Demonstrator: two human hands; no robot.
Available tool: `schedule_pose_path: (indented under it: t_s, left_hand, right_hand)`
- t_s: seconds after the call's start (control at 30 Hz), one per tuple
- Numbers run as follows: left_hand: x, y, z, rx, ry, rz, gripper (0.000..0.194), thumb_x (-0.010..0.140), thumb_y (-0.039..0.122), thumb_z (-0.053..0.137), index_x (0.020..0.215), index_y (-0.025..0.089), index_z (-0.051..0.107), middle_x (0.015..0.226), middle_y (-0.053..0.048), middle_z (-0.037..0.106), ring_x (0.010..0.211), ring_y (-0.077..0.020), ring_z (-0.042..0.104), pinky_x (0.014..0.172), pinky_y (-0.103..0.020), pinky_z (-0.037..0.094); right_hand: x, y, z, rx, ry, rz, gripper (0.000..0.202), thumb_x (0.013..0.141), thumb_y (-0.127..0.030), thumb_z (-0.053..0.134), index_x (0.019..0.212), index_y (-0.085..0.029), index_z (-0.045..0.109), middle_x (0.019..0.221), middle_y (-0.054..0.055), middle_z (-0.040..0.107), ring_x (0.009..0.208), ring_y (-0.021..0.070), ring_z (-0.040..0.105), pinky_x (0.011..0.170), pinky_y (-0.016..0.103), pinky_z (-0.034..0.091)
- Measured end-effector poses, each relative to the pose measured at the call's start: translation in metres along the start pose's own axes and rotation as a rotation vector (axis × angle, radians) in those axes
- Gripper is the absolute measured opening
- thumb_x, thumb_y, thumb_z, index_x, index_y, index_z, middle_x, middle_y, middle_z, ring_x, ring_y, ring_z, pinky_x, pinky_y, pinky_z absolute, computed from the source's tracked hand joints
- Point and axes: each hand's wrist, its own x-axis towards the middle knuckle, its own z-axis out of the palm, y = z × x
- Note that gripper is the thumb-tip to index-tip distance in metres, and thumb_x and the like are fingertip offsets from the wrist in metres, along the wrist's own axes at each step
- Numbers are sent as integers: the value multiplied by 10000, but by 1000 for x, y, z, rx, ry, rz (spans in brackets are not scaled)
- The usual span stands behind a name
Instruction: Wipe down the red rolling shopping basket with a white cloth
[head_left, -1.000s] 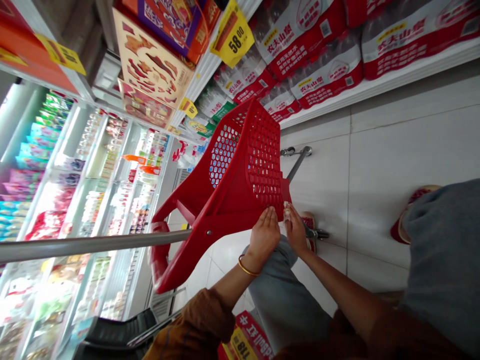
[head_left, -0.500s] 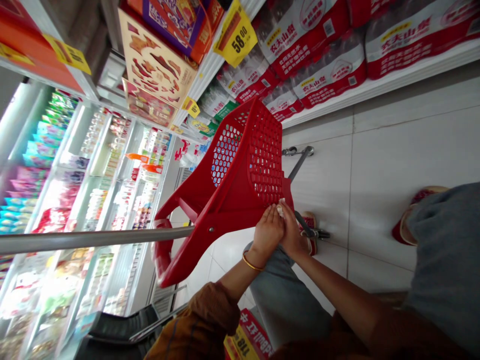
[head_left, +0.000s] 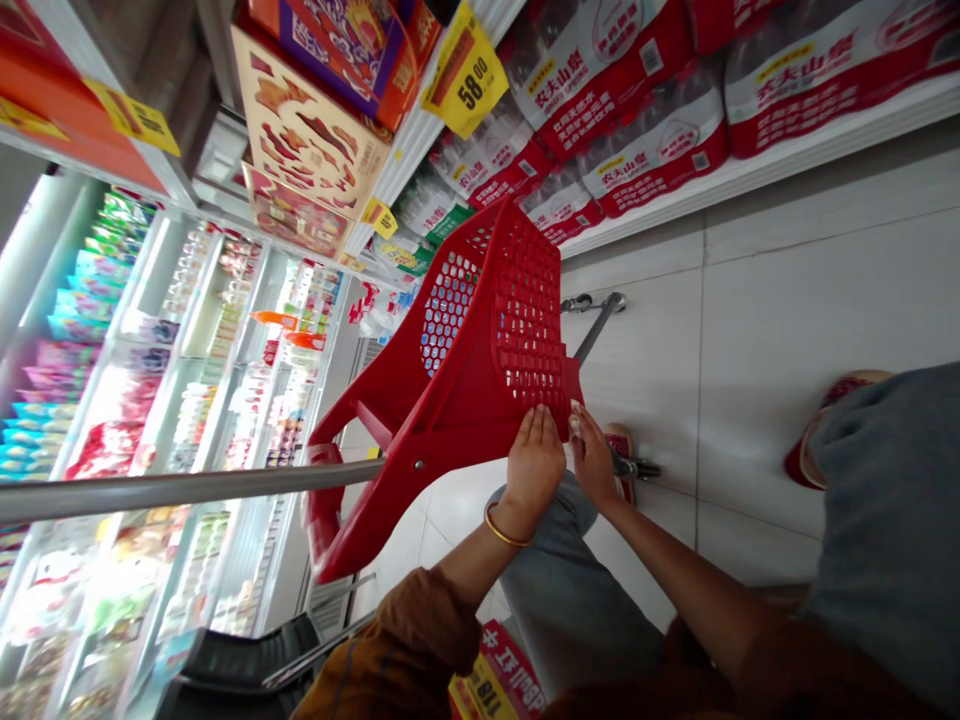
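Note:
My left hand (head_left: 536,462), with a gold bracelet at the wrist, has its fingers stretched out side by side in front of the lower edge of a red plastic shopping cart (head_left: 457,405); whether it touches the cart is unclear. A small crumpled white piece (head_left: 575,425), like tissue, is pinched in my right hand (head_left: 592,458). That hand is just right of the left one, with a narrow gap between them.
Shrink-wrapped water bottles (head_left: 652,150) line a shelf at the upper right. Boxes (head_left: 300,130) stand at the upper left, and lit shelves (head_left: 202,400) run down the left. A person's grey-clad leg (head_left: 892,500) is at right. A metal pole (head_left: 187,485) crosses the left.
My hands were together around the white piece and have moved apart. My right hand has shifted slightly right with the piece. The cart looks almost unmoved.

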Motion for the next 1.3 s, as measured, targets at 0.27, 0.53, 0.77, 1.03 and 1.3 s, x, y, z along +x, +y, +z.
schedule_pose_path:
  t_s: [0.27, 0.53, 0.77, 1.03, 1.3]
  left_hand:
    - [9, -8, -16, -3, -16, -124, 403, 915, 62, 394, 1278, -12, 553, 1362, -213, 523, 1312, -272, 478, 1109, -398, 421]
    - [18, -12, -23, -10, -19, -220, 405, 945, 111, 382, 1301, -14, 532, 1340, -201, 553, 1318, -270, 473, 1149, -415, 362]
    - [23, -17, -25, -18, -37, -288, 412, 948, 135, 389, 1308, -13, 525, 1388, -219, 496, 1336, -272, 451, 1156, -422, 346]
    - [22, -17, -23, -20, -65, -253, 411, 931, 104, 390, 1299, 9, 545, 1374, -197, 521, 1345, -277, 435, 1132, -417, 386]
    - [25, -21, -28, 7, -41, -225, 373, 910, 66, 399, 1202, 14, 625, 1313, -193, 582, 1300, -278, 491, 1106, -406, 420]
  right_hand:
    - [24, -3, 5, -5, 105, 91, 418, 892, -165, 357, 1259, -149, 557, 1236, 145, 613, 1187, 242, 547, 1062, 518, 420]
    - [56, -64, 9, 146, -40, -166, 396, 968, -262, 381, 1334, -239, 532, 1378, 74, 535, 1305, 197, 480, 1130, 391, 393]
    - [66, -58, 6, 170, -139, -267, 412, 971, -285, 441, 1380, -288, 489, 1457, 34, 477, 1357, 196, 436, 1150, 404, 384]
    - [61, -40, 2, 114, -68, -170, 406, 981, -306, 411, 1379, -294, 490, 1412, 41, 528, 1314, 207, 489, 1127, 430, 412]
    - [55, -5, -1, 17, -12, -15, 400, 963, -283, 388, 1327, -238, 550, 1340, 85, 573, 1238, 232, 550, 1098, 461, 425]
